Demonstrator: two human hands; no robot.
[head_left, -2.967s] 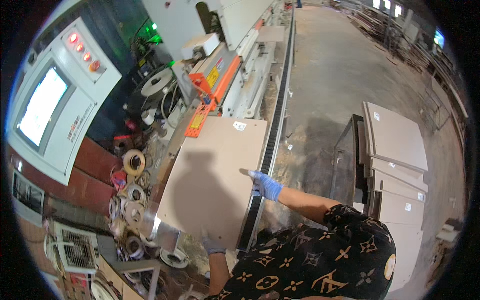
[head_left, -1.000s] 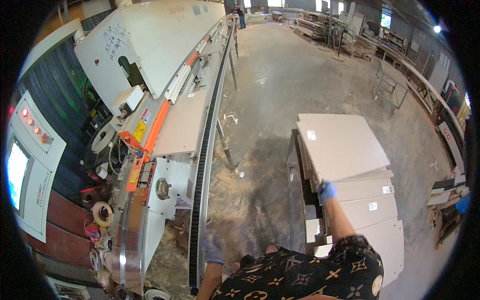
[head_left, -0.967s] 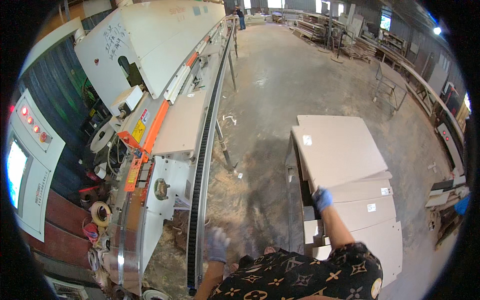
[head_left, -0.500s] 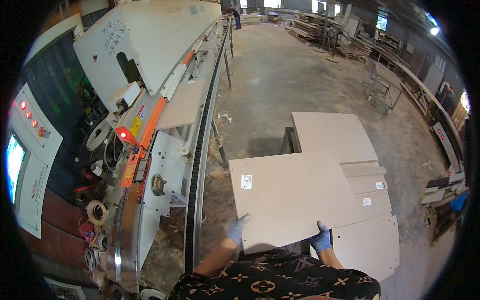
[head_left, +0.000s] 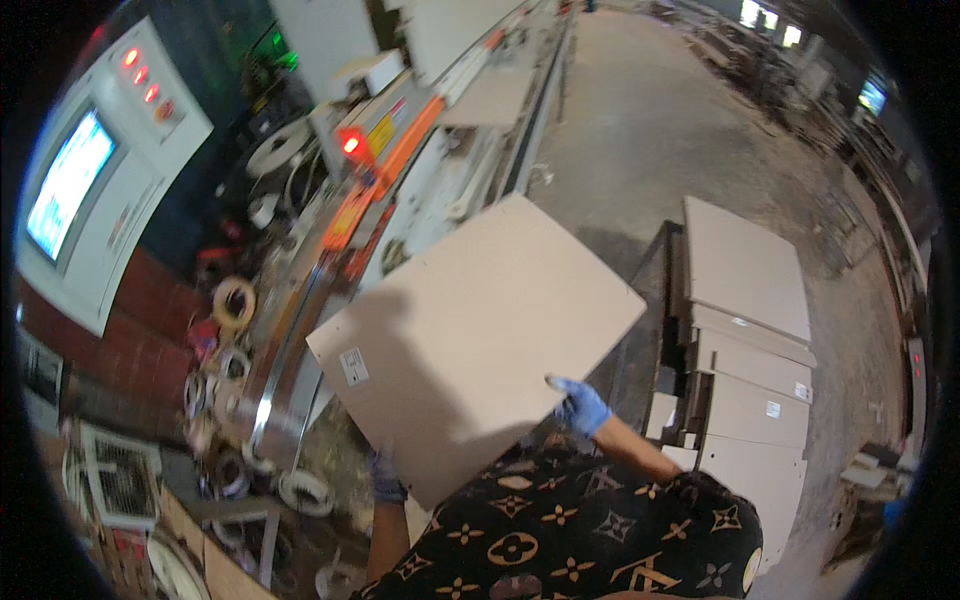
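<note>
A flat beige board with a small white label near its left corner is held up in front of me, turned at an angle. My left hand, in a blue glove, grips its lower left edge; the fingers are partly hidden in shadow. At the near right edge, my right hand, also in a blue glove, has its thumb on top and its fingers beneath. The board's left part overlaps the near end of a long machine with an orange guide rail. A shadow falls across the board's lower half.
On the right, several beige boards lie stacked on a dark stand. A control panel with a lit screen and red lights stands at the left. Rolls of edge tape and a wire-grid box sit low on the left.
The board has been lifted off the stack and carried left toward the machine, turning as it went. Both hands moved with it. My view has swung left.
</note>
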